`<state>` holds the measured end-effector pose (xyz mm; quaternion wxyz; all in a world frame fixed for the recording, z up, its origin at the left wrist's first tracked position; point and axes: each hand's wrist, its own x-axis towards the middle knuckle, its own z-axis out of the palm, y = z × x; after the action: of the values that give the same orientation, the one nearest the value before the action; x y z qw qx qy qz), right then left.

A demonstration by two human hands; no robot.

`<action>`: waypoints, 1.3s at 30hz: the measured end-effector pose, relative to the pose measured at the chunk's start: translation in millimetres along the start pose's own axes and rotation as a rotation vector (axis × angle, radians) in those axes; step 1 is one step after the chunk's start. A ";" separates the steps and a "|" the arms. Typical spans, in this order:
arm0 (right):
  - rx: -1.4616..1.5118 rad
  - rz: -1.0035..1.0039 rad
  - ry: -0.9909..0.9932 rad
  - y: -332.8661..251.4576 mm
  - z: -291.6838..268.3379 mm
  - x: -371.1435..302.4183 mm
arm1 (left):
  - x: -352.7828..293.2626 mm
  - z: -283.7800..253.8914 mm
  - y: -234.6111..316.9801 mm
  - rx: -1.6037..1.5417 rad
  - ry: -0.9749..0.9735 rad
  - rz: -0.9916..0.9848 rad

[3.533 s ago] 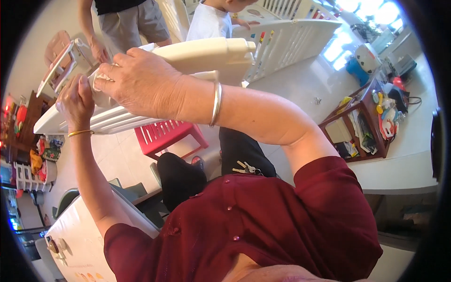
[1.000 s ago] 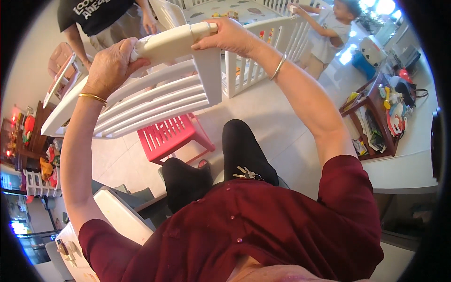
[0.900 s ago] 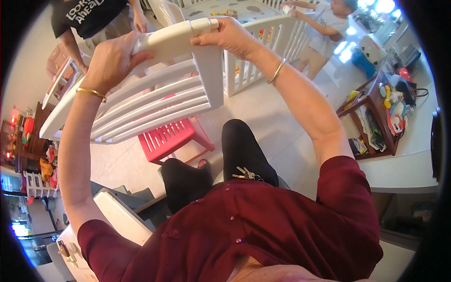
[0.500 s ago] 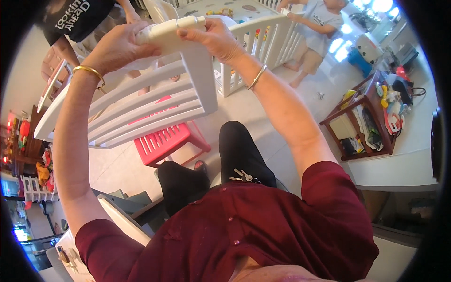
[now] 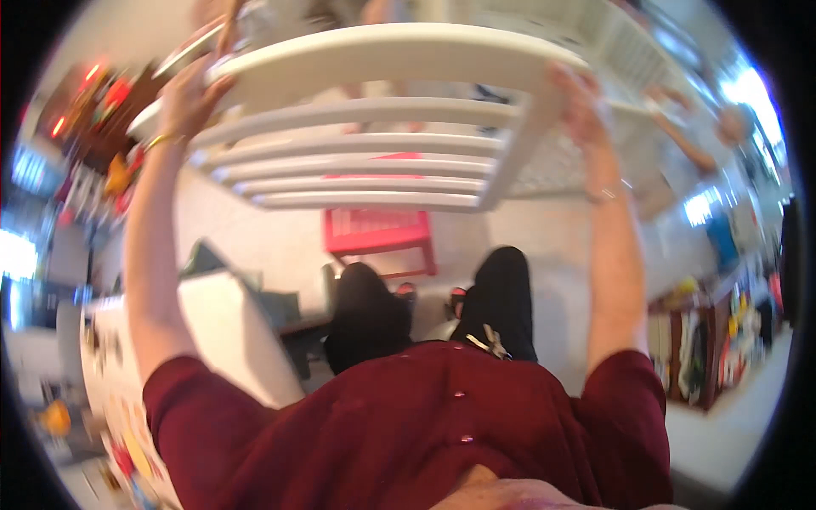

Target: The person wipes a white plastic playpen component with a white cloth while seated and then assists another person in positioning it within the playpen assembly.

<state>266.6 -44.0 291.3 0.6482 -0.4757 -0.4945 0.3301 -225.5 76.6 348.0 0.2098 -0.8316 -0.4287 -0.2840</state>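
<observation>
A white slatted crib panel (image 5: 399,112) is held up in front of me, its thick curved rail at the top. At its left end my left hand (image 5: 189,100) is closed round the rail, thumb on the near face. The right end is gripped by my right hand (image 5: 581,110), blurred by motion, its fingers partly out of sight behind the edge. Below the panel, a red plastic stool (image 5: 379,231) stands on the floor ahead of my knees.
A person's blurred hand (image 5: 229,27) is near the panel's far left end. A child (image 5: 693,140) is at the right, beside white crib railings (image 5: 625,51). A brown shelf (image 5: 710,348) with clutter stands at the right, and a white table (image 5: 217,331) at the lower left.
My hands have moved far apart, from close together on the panel's upper corner to its two ends. The panel has turned to lie squarely across my view, and my view has swung left.
</observation>
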 end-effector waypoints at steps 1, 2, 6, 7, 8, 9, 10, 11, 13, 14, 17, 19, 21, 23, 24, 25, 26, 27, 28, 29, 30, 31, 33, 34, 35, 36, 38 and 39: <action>0.054 -0.054 0.025 9.8 -16.2 10.8 | -0.9 -0.5 -6.1 0.042 -0.012 -0.032; 0.153 -0.035 0.051 9.4 -14.7 8.4 | -8.8 3.2 -14.5 0.034 0.123 -0.002; 0.243 -0.099 -0.098 43.5 -53.3 37.7 | -23.6 -2.5 -56.1 0.325 0.149 -0.020; 0.252 -0.119 -0.090 47.7 -52.6 40.6 | -33.1 -0.1 -69.0 0.371 0.213 -0.079; 0.255 -0.123 -0.101 43.2 -46.6 38.3 | -37.6 4.2 -76.1 0.379 0.218 -0.086; 0.249 -0.131 -0.115 37.9 -40.7 35.8 | -41.3 7.6 -83.1 0.399 0.269 -0.106; 0.244 -0.140 -0.127 33.8 -34.9 33.8 | -44.2 8.5 -91.1 0.417 0.321 -0.124; 0.241 -0.145 -0.126 31.5 -34.5 32.4 | -42.8 7.3 -96.0 0.396 0.199 -0.171; 0.243 -0.085 -0.107 28.8 -34.6 30.3 | -42.3 9.6 -109.2 0.388 0.168 -0.371; 0.238 -0.093 -0.098 27.4 -34.3 29.7 | -38.3 12.6 -116.0 0.373 0.133 -0.568; 0.212 -0.130 -0.136 28.5 -35.2 25.6 | -32.0 15.1 -129.4 0.325 0.033 -0.805; 0.236 -0.150 -0.126 26.4 -33.2 24.4 | -47.1 17.0 -169.6 0.231 0.068 -0.914; 0.309 -0.162 -0.155 28.4 -22.5 29.6 | -73.2 -0.4 -222.8 0.179 0.192 -1.007; 0.304 -0.116 -0.124 30.4 -29.1 30.0 | -64.3 32.3 -221.3 0.094 0.262 -0.987; 0.276 -0.118 -0.092 30.0 -32.4 28.9 | -52.3 56.3 -211.9 0.003 0.337 -0.976; 0.232 -0.117 -0.005 32.2 -30.7 26.8 | -51.3 79.2 -198.7 -0.112 0.487 -0.953; 0.175 -0.126 0.102 31.4 -35.4 24.4 | -36.0 108.4 -177.4 -0.256 0.633 -0.921; 0.236 -0.134 0.053 38.9 -24.8 31.3 | -61.4 75.9 -214.5 0.000 0.614 -1.071; 0.219 -0.137 0.078 45.0 -33.0 34.1 | -58.9 92.4 -211.3 -0.286 0.753 -1.108; 0.172 -0.151 0.048 38.2 -27.0 27.8 | -60.7 110.7 -202.6 -0.539 0.731 -0.905; 0.117 -0.164 0.029 30.7 -17.4 19.9 | -64.7 111.7 -202.6 -0.611 0.472 -0.994; 0.223 -0.211 -0.051 22.1 1.1 19.9 | -97.7 70.6 -245.3 -0.592 0.814 -0.988; 0.087 -0.242 -0.023 30.2 -9.3 22.4 | -58.9 137.0 -189.1 -0.778 0.730 -1.003; 0.201 -0.272 -0.113 16.3 9.6 19.1 | -103.1 48.4 -250.2 -0.211 0.563 -0.899; 0.144 -0.242 -0.100 14.4 8.6 19.5 | -82.7 82.9 -222.7 -0.401 0.645 -0.982; 0.092 -0.207 -0.084 13.9 2.1 17.5 | -57.4 109.3 -184.3 -0.587 0.712 -1.071; 0.080 -0.179 -0.078 11.5 -2.8 17.1 | -41.2 105.7 -152.1 -0.613 0.811 -0.877; 0.082 -0.145 -0.110 12.0 -3.1 17.7 | -32.4 95.3 -122.5 -0.355 0.716 -1.035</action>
<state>275.3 -25.1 285.6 0.6611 -0.3931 -0.5485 0.3280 -314.8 180.6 268.3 0.0353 -0.3938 -0.6237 -0.6743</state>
